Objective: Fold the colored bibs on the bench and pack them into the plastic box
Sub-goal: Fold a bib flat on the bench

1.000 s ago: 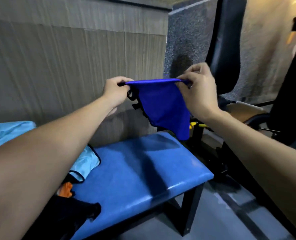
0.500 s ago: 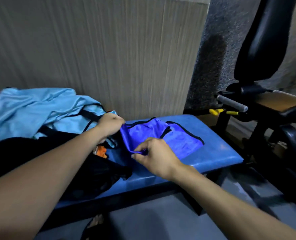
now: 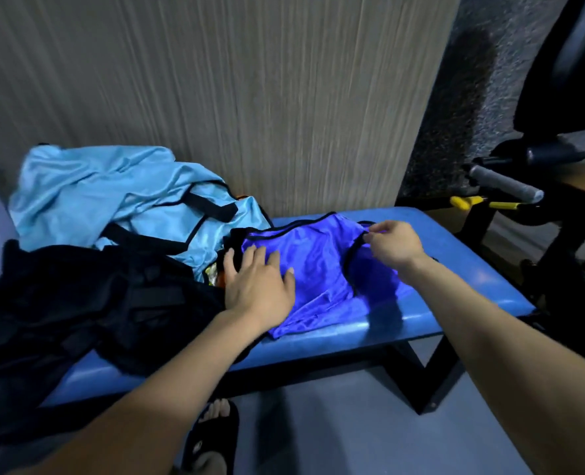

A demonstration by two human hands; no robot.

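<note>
The left hand lay palm down on the near left part of the dark blue bib, its fingers straight and spread, pressing the cloth flat against the desk, with the forearm reaching in from the lower left. The right hand was raised just above the bib's far right corner, its thumb and forefinger pinching the black-trimmed edge there while the other fingers curled loosely; its forearm came in from the lower right. The dark blue bib was spread across the middle of the blue padded desk, one layer folded over another, its near edge close to the front of the pad. To its left a light blue bib with black straps lay crumpled in a heap against the wall, and a black cloth was piled in front of it, hanging over the desk's front edge. A scrap of orange cloth showed between them, touching the left hand. Below the desk a foot in a black sandal stood on the grey floor. No box showed in the view.
</note>
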